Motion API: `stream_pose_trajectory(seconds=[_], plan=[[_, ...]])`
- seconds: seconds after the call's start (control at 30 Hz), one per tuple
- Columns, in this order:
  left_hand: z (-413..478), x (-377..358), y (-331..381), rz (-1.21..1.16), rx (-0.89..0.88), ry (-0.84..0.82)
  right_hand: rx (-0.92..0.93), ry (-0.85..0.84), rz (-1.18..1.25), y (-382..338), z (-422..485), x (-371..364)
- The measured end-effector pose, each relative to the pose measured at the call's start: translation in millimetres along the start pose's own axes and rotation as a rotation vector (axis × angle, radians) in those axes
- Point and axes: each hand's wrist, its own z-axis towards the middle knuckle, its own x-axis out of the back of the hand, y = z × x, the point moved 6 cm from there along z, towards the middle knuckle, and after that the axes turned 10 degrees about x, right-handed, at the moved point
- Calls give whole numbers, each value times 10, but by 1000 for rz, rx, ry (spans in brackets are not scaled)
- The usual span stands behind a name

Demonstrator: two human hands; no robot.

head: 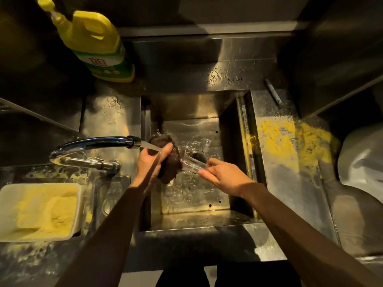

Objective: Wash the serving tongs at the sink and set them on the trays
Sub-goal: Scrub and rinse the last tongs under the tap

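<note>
One scourer [170, 163], left hand [149, 162]; tongs [192, 163], right hand [224, 176]; mid-sink [228, 141].

1. A food kitchen's wash station: steel sink [186, 104] at centre, set in a steel counter [112, 112].
2. Running tap [93, 142] at 9 o'clock, yellow detergent bottle [97, 44] at 11.
3. Tub of yellow powder [79, 206] at 8 o'clock, spilled powder [275, 139] at 3.

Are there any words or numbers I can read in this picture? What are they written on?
"立白", in red characters, as best it reads: on the label of the yellow bottle.
Smaller print and round marks lower on that label: too blurred to read.
Nothing else in view carries readable words, numbers or signs.
</note>
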Motion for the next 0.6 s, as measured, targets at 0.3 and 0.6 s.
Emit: stream_pose_trajectory(seconds=[0.3, 0.6], plan=[[-111, -85, -131, -779, 267, -162, -173, 250, 408, 115, -153, 60], [-121, -207, -237, -911, 399, -346, 26, 75, 90, -59, -47, 51]])
